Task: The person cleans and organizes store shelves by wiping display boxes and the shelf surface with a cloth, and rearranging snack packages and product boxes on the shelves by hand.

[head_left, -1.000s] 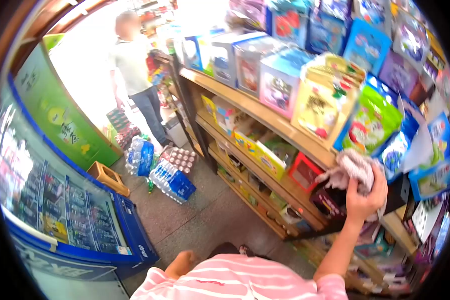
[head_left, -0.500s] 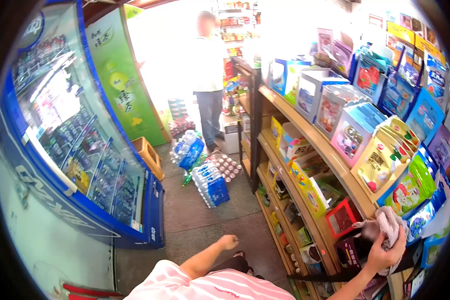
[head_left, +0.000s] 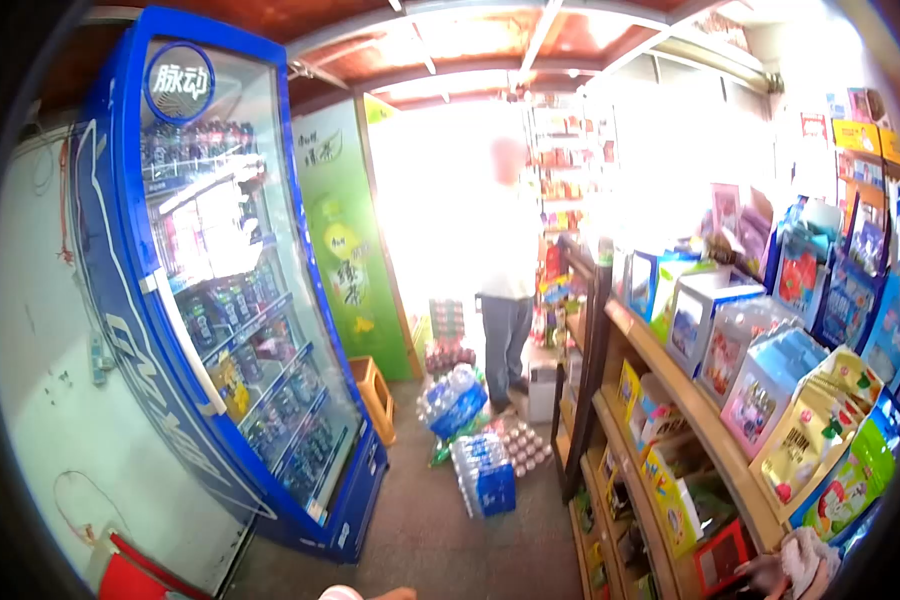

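Note:
A pinkish-grey cloth (head_left: 808, 558) is bunched at the lower right, against the end of the shelf beside the snack bags. My right hand (head_left: 823, 588) is closed on it, mostly cut off by the bottom edge of the view. Close to the cloth are a red-framed box (head_left: 722, 560) on the level below and a green snack bag (head_left: 850, 492) above. Of my left arm only a bit of pink sleeve (head_left: 340, 593) and a sliver of bare skin show at the bottom edge; the left hand itself is out of sight.
A blue drinks fridge (head_left: 355, 530) stands at left, with an orange stool (head_left: 373, 400) beyond it. Shrink-wrapped bottle packs (head_left: 483, 475) lie on the floor ahead. Behind them stands a person (head_left: 507, 330) near the bright doorway. Stocked wooden shelves (head_left: 690, 375) line the right side.
My view has tilted up, so the fridge top and ceiling show and everything sits lower. My left fist has dropped out of sight. The cloth stays at the shelf's near end.

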Available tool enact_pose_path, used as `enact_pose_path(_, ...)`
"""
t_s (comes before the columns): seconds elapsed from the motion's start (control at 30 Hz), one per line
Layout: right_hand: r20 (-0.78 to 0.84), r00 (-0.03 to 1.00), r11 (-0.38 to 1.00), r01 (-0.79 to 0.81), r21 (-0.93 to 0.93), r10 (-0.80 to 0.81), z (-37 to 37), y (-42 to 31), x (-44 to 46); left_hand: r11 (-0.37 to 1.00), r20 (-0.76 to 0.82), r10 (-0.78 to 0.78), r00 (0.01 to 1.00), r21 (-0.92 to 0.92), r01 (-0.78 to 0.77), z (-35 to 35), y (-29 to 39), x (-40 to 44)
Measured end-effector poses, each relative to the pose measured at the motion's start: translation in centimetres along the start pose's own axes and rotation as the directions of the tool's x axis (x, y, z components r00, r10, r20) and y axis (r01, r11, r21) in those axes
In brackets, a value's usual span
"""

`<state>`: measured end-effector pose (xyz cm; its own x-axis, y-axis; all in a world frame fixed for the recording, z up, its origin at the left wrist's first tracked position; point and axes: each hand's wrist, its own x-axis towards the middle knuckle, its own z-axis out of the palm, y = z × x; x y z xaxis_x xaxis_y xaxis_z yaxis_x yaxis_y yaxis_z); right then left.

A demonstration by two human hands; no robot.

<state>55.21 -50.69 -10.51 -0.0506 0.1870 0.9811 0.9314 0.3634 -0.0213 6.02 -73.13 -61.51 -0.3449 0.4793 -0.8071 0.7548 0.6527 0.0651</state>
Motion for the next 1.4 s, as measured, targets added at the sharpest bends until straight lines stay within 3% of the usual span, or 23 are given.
enact_pose_path(0.17,-0.033,0.999,0.998,0.033,0.046,-0.031,-0.2,-0.3,0.5,0.971,-0.170,0.239,0.956,0.008,-0.241,-1.9,5.3,2.4)
enact_pose_path(0.33,-0.042,0.998,0.999,0.050,0.002,-0.050,-0.4,-0.3,0.3,0.865,-0.337,0.485,0.807,0.049,-0.500,-2.5,12.1,4.3)
enact_pose_path(0.43,-0.042,0.998,0.999,0.053,0.011,-0.053,-0.2,-0.1,0.0,0.878,-0.421,0.422,0.803,-0.032,-0.478,-6.2,16.4,-3.3)
enact_pose_path(0.8,-0.034,0.998,0.996,0.051,0.079,-0.048,-0.5,-0.9,0.8,0.918,-0.258,0.372,0.892,-0.041,-0.395,-2.9,10.3,1.6)
enact_pose_path(0.93,0.045,0.998,0.996,0.039,0.078,-0.042,-1.1,-1.5,1.2,0.921,-0.245,0.364,0.899,-0.047,-0.386,-2.1,8.9,1.7)
enact_pose_path(1.23,-0.020,0.997,0.996,0.079,0.035,-0.078,-0.7,-1.0,0.8,0.900,-0.243,0.410,0.879,-0.049,-0.433,0.2,7.0,2.4)
enact_pose_path(1.37,-0.028,0.995,0.994,0.098,0.047,-0.097,-0.8,-1.0,0.9,0.853,-0.290,0.507,0.812,0.038,-0.520,1.7,6.2,3.8)
enact_pose_path(1.4,-0.028,0.995,0.994,0.096,0.046,-0.095,-0.7,-1.1,0.9,0.839,-0.294,0.507,0.810,-0.047,-0.542,2.0,5.8,4.1)
